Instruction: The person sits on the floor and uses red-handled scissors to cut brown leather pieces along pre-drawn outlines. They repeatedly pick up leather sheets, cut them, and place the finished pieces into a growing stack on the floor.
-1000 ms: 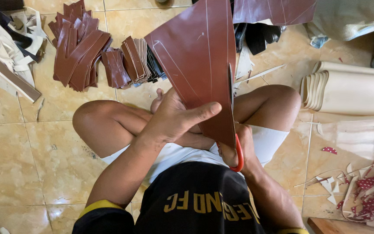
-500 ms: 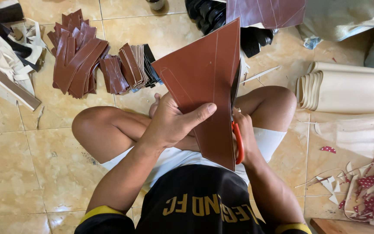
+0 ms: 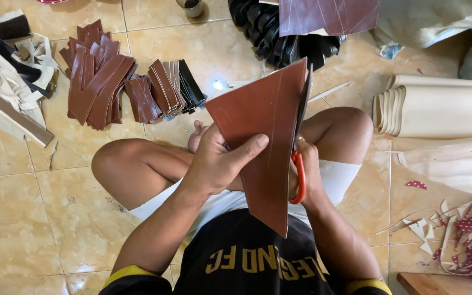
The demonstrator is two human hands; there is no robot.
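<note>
I sit cross-legged on a tiled floor. My left hand [image 3: 219, 164] grips a brown leather sheet [image 3: 263, 125] with faint cut lines drawn on it, thumb across its face. My right hand [image 3: 308, 172] is mostly hidden behind the sheet and holds red-handled scissors [image 3: 300, 175]. Their dark blades run up along the sheet's right edge. The sheet stands upright above my lap.
Cut brown leather strips [image 3: 96, 82] lie in piles at the upper left, beside cream offcuts [image 3: 6, 104]. Black soles [image 3: 269, 27] and another brown sheet [image 3: 329, 15] lie ahead. Cream rolled material [image 3: 438, 109] is at right, red dotted scraps [image 3: 471, 229] at lower right.
The sheet has come lower and closer to my body and turned slightly. The scissor blades have moved further up along its right edge.
</note>
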